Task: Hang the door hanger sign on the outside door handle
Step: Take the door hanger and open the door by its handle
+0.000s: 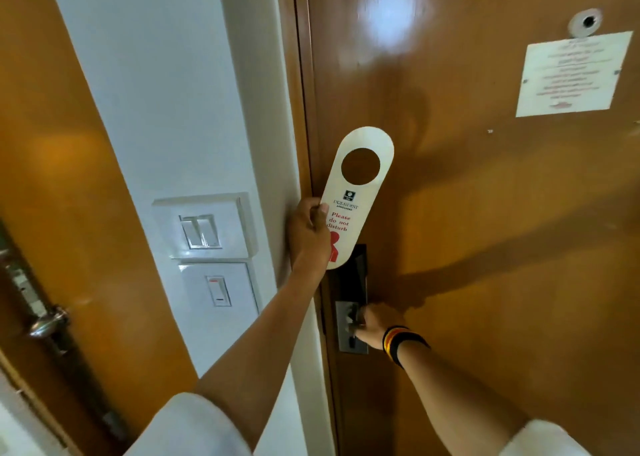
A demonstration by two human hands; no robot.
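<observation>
One door hanger sign (356, 195), pinched at its lower left edge in left hand (309, 235) fingers (323, 209), held upright against the closed door (485, 213). Probably light, stiff card, slick-faced; best gripped low, clear of the hole. Long axis near vertical, hole end up, above the fingers. Right hand (372, 325) fingers wrapped on the inside handle (353, 324) below.

The door (485, 213) is seen in glossy orange-brown wood. The sign (356, 192) is cream-white, printed with red lettering, a red figure and a small black logo. The wristband (398, 343) is striped black, red and yellow. The switches (204, 230) are white on a white wall (156, 91). The notice (573, 74) is white with faded reddish print.
</observation>
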